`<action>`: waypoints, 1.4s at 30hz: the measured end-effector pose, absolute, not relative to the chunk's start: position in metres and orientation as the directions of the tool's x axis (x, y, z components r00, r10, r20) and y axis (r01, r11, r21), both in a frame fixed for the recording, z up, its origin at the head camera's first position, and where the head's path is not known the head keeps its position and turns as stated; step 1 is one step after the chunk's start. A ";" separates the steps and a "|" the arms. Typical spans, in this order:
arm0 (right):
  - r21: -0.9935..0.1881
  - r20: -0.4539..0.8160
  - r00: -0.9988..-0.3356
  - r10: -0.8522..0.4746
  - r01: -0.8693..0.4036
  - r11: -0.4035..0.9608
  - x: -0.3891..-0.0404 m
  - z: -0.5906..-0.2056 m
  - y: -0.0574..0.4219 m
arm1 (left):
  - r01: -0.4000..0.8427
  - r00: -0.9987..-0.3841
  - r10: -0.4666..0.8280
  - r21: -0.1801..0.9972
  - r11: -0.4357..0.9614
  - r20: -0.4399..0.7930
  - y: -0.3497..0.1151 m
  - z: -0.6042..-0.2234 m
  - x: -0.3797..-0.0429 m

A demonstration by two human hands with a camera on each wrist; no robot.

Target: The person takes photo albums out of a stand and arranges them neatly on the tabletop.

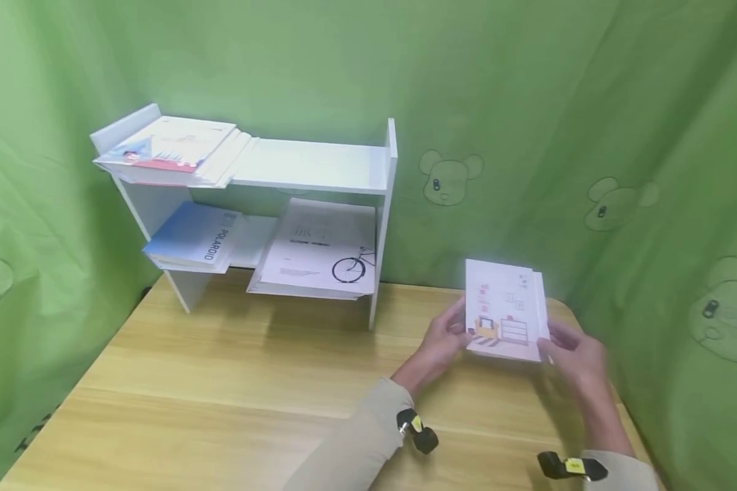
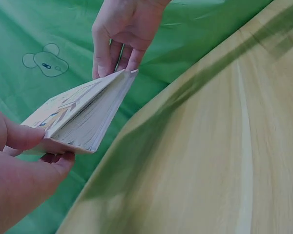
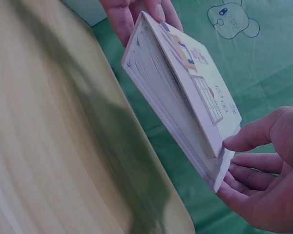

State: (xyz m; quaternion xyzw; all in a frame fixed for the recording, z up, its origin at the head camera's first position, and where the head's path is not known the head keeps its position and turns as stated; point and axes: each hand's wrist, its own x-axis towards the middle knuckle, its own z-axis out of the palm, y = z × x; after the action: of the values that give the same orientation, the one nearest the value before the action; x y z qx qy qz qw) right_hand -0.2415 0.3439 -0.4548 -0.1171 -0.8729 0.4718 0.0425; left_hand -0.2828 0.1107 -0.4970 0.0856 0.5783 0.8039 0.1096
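Observation:
A thick white book (image 1: pixel 505 310) with a drawing of an orange armchair and a chest of drawers on its cover is held up over the right part of the table. My left hand (image 1: pixel 439 344) pinches its left edge, thumb on the cover and fingers beneath. At the opposite edge my right hand (image 1: pixel 580 358) grips it, and in the right wrist view the thumb (image 3: pixel 244 136) presses near a corner of the cover. The page edges (image 2: pixel 90 117) face my body, and the cover stands slightly apart from the pages on one side.
A white two-tier shelf (image 1: pixel 307 164) stands at the back left. Several stacked books (image 1: pixel 172 150) lie on its top. Below are a blue Polaroid book (image 1: pixel 193 232) and large white books (image 1: pixel 319 249) with a bicycle print. Green curtain (image 1: pixel 528 102) surrounds the wooden table (image 1: pixel 221 382).

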 end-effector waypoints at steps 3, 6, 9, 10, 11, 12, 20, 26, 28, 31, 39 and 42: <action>-0.829 -0.055 -0.966 0.253 0.185 0.528 -0.245 -0.456 0.343 | -0.086 -0.968 0.250 0.954 -0.286 -0.012 0.113 -0.499 -0.285; -0.826 -0.068 -0.965 0.251 0.196 0.529 -0.251 -0.460 0.343 | -0.091 -0.978 0.206 0.954 -0.285 -0.032 0.117 -0.500 -0.288; -0.830 -0.080 -0.962 0.259 0.209 0.517 -0.253 -0.463 0.348 | -0.108 -0.981 0.189 0.952 -0.286 -0.054 0.125 -0.503 -0.289; -0.829 -0.085 -0.961 0.263 0.214 0.517 -0.253 -0.464 0.350 | -0.120 -0.979 0.190 0.951 -0.284 -0.067 0.128 -0.504 -0.288; -0.828 -0.089 -0.960 0.265 0.220 0.516 -0.252 -0.465 0.354 | -0.131 -0.978 0.194 0.950 -0.284 -0.077 0.131 -0.505 -0.288; -0.825 -0.093 -0.960 0.264 0.223 0.519 -0.250 -0.466 0.358 | -0.143 -0.975 0.205 0.948 -0.283 -0.086 0.135 -0.505 -0.287; -0.801 -0.115 -0.955 0.274 0.252 0.543 -0.246 -0.471 0.376 | -0.178 -0.953 0.283 0.952 -0.251 -0.103 0.148 -0.510 -0.286; -0.795 -0.160 -0.952 0.261 0.281 0.538 -0.249 -0.480 0.376 | -0.193 -0.952 0.282 0.946 -0.260 -0.117 0.149 -0.519 -0.287; -0.795 -0.163 -0.951 0.263 0.285 0.535 -0.250 -0.483 0.376 | -0.204 -0.949 0.289 0.940 -0.274 -0.122 0.149 -0.521 -0.288; -0.797 -0.156 -0.951 0.266 0.280 0.535 -0.251 -0.488 0.376 | -0.224 -0.945 0.297 0.932 -0.286 -0.136 0.149 -0.524 -0.289; -0.783 -0.183 -0.949 0.257 0.299 0.545 -0.253 -0.494 0.373 | -0.247 -0.945 0.278 0.932 -0.265 -0.171 0.152 -0.527 -0.289; -0.762 -0.187 -0.949 0.255 0.304 0.572 -0.252 -0.497 0.373 | -0.239 -0.951 0.260 0.935 -0.261 -0.170 0.155 -0.527 -0.289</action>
State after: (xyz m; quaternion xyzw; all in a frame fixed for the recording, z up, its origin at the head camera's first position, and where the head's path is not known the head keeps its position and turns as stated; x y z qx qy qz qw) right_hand -0.2521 0.3734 -0.4971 -0.1577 -0.8862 0.4347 -0.0282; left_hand -0.2886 0.1551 -0.5266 0.0089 0.5873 0.7940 0.1569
